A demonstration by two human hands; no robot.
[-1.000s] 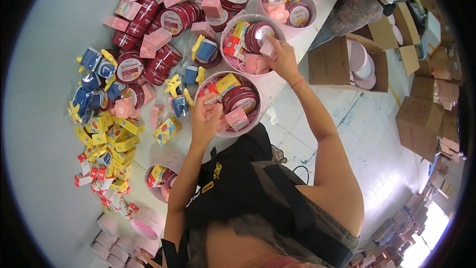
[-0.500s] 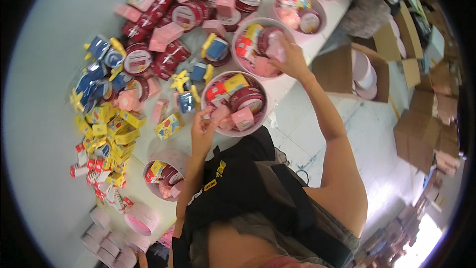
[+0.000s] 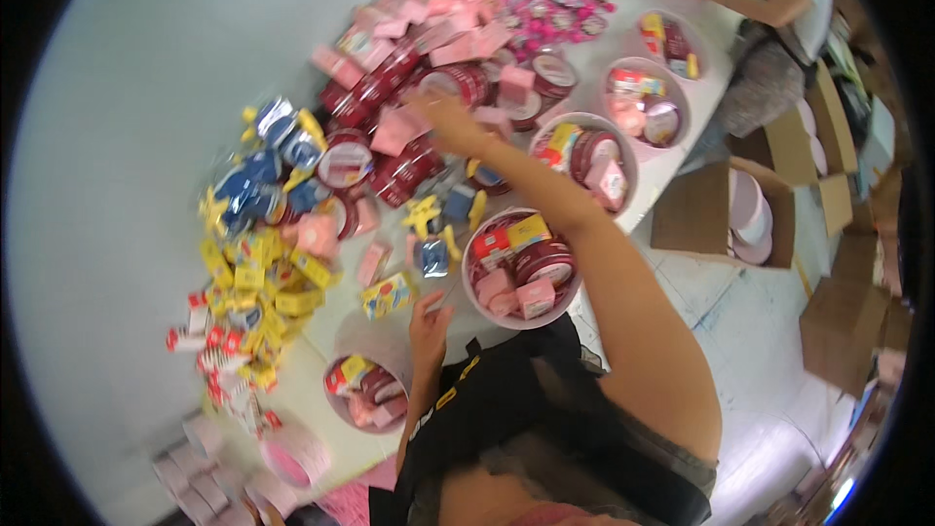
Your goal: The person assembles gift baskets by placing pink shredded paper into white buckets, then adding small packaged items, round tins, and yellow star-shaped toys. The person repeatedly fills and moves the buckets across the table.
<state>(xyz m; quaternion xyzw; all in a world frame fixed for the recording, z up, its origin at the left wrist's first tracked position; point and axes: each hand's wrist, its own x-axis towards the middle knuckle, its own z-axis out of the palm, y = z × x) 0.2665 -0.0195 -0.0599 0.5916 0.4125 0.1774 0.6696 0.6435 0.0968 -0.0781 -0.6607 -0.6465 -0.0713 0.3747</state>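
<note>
Carton [image 3: 397, 131] with flat, pale pink sides and square corners, right at the fingertips of the right hand [image 3: 446, 120], on a heap of glossy, drum-shaped maroon tins [image 3: 344, 158]. Cannot tell whether gripped or merely touched. Left hand [image 3: 429, 329] low over the edge of the smooth, pale table [image 3: 304, 370], fingers loosely curled and apart, nothing visible between them; near it, a printed yellow box [image 3: 388, 296].

Between the two forearms, a round, thin-rimmed pink tub [image 3: 521, 324]; packed close inside, a round maroon tin [image 3: 545, 259], a bright yellow block [image 3: 529, 231], a small pink cube [image 3: 536, 298] and a rounded, soft-looking pink piece [image 3: 499, 292]. Farther along, more filled tubs [image 3: 634, 180] in a row.

Left of the tins, shiny clear film around blue-and-yellow toys [image 3: 275, 122]; closer in, a loose spill of small yellow packs [image 3: 248, 278]. At the far end, a cluster of glossy magenta packets [image 3: 557, 2]. Beyond the right edge, an open corrugated box [image 3: 687, 219] with smooth, pale discs [image 3: 750, 219].
</note>
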